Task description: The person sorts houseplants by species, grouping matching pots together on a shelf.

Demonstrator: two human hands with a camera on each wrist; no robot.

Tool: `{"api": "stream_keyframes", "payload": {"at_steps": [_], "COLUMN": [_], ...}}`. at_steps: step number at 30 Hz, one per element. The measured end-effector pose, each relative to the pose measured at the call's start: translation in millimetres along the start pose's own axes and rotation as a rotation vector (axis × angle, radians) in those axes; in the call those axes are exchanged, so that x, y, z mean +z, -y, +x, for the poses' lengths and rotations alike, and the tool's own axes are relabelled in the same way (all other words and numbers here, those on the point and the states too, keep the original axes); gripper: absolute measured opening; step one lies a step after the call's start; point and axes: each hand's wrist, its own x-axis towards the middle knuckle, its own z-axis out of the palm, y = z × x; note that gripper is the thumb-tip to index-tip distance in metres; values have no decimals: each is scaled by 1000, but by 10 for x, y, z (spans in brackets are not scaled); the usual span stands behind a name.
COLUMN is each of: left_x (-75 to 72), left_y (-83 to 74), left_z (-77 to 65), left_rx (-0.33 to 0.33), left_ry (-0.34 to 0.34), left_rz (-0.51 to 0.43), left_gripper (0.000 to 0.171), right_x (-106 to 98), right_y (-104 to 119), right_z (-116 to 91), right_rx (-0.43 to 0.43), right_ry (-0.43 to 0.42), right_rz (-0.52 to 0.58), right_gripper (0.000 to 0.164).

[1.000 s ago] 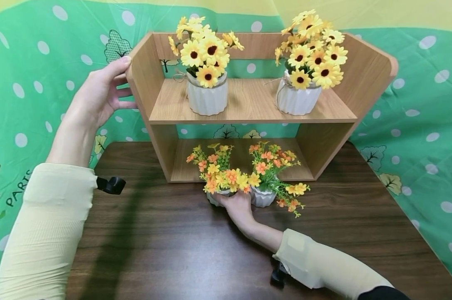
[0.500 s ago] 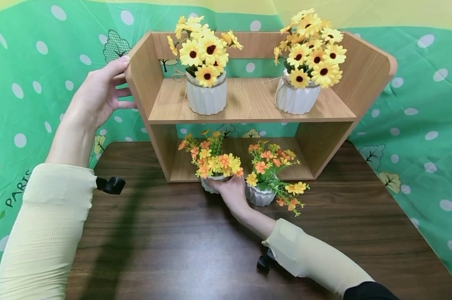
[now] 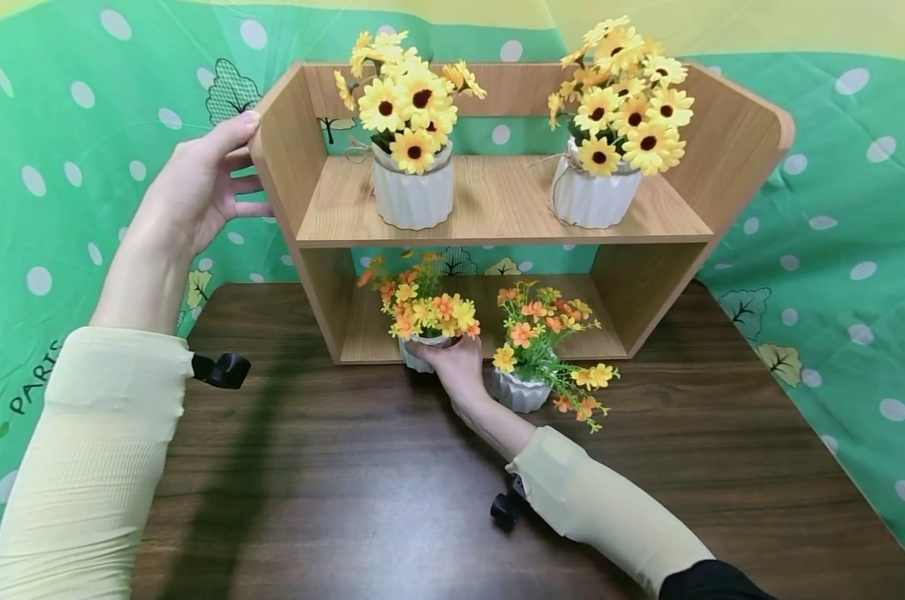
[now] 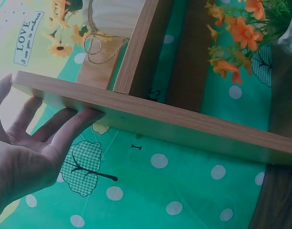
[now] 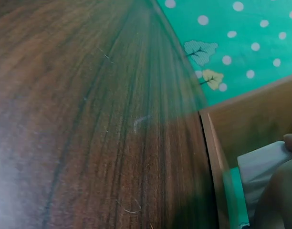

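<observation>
My right hand (image 3: 463,367) grips a small white flowerpot (image 3: 415,357) of orange and yellow flowers (image 3: 426,310), at the lower front opening of a two-tier wooden shelf (image 3: 505,243). Fingers and thumb lie round the pot's side; in the right wrist view the ridged pot (image 5: 263,167) shows partly behind the hand (image 5: 279,195). At the shelf's left side panel (image 4: 151,114), my left hand (image 4: 36,148) rests with spread fingers on the outer face and the thumb on the front edge. A second white pot (image 3: 522,392) of similar flowers stands on the table right of my right hand.
Two white pots of yellow daisies (image 3: 413,196) (image 3: 595,196) stand on the upper tier. The shelf sits at the back of a dark wooden table (image 3: 392,500). Behind hangs a green dotted cloth (image 3: 857,292).
My right hand has carried the gripped flowerpot from the table beside the second pot, away from me and slightly left, to the lower tier's front edge. The left hand stays on the side panel.
</observation>
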Motion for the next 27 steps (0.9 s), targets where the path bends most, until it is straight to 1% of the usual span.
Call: {"api": "stream_keyframes", "payload": {"at_steps": [5,9,13,16,21,27], "left_x": [7,0,-14,-27,-44,-30], "left_y": [9,18,23,24,25,21], "left_z": [6,6,9,11,5,19], "left_rx": [-2,2,7,4,3,8], "left_ry": [2,1,-1,-2,-2,4], "left_rz": [1,14,15,9,2,-11], "left_gripper": [53,53,52,51,51,51], "right_x": [-11,-21,-24,-28,-34,-8], "right_y": [-22,-10,-17,-41,-94,-124], "right_z": [77,118,167,205,270,330], "right_rx": [25,64,106,127,129,111], "right_ry": [22,30,30,44,76,84], "right_rz": [47,13,-34,-22,-3,17], "right_gripper": [59,49,49,47,45,47]}}
